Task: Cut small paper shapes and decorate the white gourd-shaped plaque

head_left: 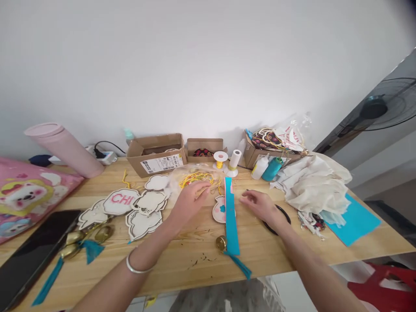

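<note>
My left hand (196,194), a silver bangle at its wrist, is over the front of a clear plastic bag of yellow cords (198,177). Its fingers are loosely bent, with nothing visible between them. A long turquoise fabric strip (231,216) lies between my hands, across a pouch-shaped ornament (219,210). Below that ornament are a brass bell (221,243) and a turquoise ribbon tail (240,265). My right hand (260,204) is just right of the strip, fingers slightly apart; a tiny dark spot shows at a fingertip. Black loops (286,212) are partly hidden under my right wrist.
Ornament pieces (146,223), brass bells (74,237) and a phone (32,255) lie left. Cardboard boxes (156,145), thread spools (220,158) and a white bottle (260,168) stand along the wall. Right are crumpled cream cloth (318,186) and a turquoise sheet (357,221).
</note>
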`<state>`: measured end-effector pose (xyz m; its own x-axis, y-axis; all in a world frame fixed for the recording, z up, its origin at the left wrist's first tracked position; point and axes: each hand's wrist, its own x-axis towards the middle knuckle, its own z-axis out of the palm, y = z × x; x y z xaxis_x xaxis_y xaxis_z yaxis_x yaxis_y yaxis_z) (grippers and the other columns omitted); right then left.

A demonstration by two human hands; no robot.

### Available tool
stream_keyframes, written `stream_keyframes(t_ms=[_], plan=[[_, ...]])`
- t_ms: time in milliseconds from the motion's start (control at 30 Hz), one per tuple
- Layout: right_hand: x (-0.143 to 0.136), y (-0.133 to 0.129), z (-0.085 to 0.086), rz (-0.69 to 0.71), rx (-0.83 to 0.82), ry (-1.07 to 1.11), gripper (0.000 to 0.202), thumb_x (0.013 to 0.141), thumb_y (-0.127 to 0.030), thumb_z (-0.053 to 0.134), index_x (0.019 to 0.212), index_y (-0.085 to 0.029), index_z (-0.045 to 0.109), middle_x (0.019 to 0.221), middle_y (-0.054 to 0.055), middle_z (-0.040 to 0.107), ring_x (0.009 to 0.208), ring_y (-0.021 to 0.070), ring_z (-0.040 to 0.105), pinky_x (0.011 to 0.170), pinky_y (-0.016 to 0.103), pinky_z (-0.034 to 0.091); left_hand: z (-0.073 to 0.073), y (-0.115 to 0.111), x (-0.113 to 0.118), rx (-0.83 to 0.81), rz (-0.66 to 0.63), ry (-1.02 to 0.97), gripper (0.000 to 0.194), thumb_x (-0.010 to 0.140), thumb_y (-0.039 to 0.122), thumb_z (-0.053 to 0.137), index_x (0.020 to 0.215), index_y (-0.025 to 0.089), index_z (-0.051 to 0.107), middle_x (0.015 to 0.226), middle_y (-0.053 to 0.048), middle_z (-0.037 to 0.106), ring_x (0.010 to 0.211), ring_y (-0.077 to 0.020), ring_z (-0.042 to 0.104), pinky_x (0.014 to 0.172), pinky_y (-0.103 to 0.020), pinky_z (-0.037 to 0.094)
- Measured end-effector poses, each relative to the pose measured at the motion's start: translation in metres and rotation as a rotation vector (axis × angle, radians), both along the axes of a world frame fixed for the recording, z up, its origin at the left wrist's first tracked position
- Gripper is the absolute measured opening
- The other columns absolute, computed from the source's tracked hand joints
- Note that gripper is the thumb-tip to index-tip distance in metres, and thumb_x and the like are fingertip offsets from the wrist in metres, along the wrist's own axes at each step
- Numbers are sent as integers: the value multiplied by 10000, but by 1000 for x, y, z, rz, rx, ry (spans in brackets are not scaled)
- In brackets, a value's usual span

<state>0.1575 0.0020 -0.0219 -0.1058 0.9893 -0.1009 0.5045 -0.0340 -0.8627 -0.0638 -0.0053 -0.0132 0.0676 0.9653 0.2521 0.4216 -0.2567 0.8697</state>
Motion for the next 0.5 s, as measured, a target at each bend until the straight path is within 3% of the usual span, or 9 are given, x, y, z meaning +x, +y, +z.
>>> stream_keyframes(t_ms=[100,200,333,500], plan=[[-16,30,-15,49,15,-22,281,598,-478,671,539,-222,571,542,18,550,567,192,521,538,310,392,-14,-4,-7,-12,-43,7,235,800,319,480,888,246,686,979,3,688,997,-227,580,952,-357,371],[-9,44,-18,135,6,23,313,655,-492,616,538,-208,558,515,-7,523,508,137,476,483,259,355,-21,-5,-7,-25,-64,16,240,786,320,495,894,225,686,984,-26,689,989,-218,581,932,-359,391],[8,50,1,271,-77,91,327,659,-480,616,572,-173,543,441,-52,467,403,73,391,414,205,307,-23,5,6,-116,-111,-63,254,762,334,531,937,217,673,1010,-53,678,967,-218,584,892,-368,425],[14,54,36,464,-181,133,302,551,-407,726,597,-140,592,436,-62,478,383,55,381,383,182,282,-11,19,44,-327,-207,-348,315,687,361,636,934,164,641,809,-54,686,696,-164,621,596,-267,494]])
